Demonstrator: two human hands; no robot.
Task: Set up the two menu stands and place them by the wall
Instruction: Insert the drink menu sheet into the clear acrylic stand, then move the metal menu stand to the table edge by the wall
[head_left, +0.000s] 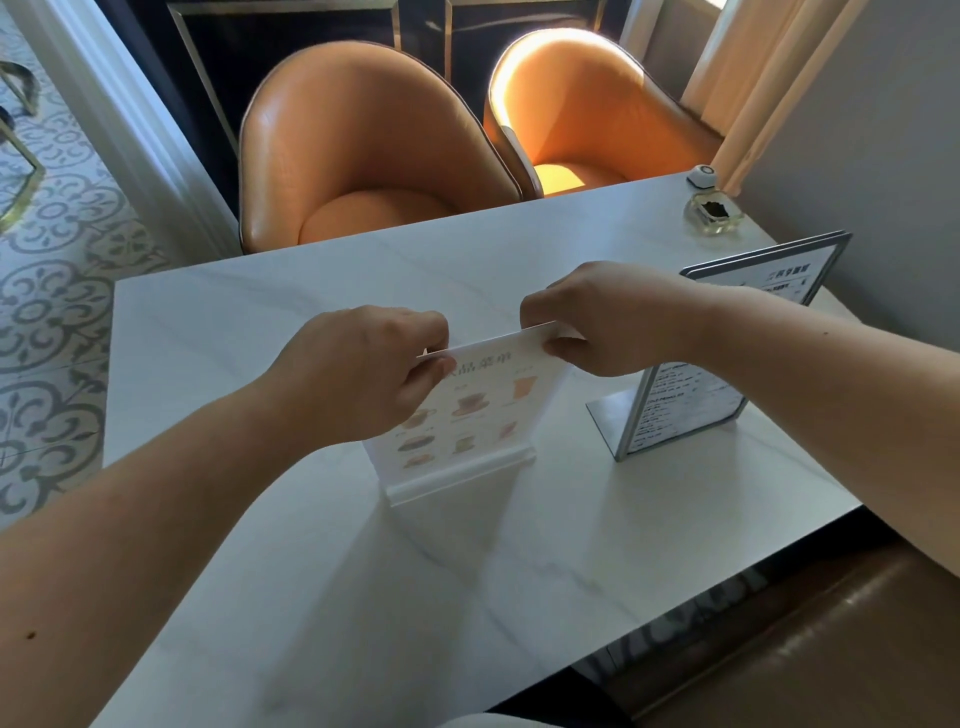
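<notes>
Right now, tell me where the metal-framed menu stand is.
In the head view, the metal-framed menu stand stands upright on the white table, right of the picture menu both hands hold, partly hidden by the right hand, close to the wall.

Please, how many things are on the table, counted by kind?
Menu stands: 2, the drinks menu stand pinched by both hands, and the metal-framed menu stand
Glass bottle: 1
Round call button: 1
Total: 4
</notes>
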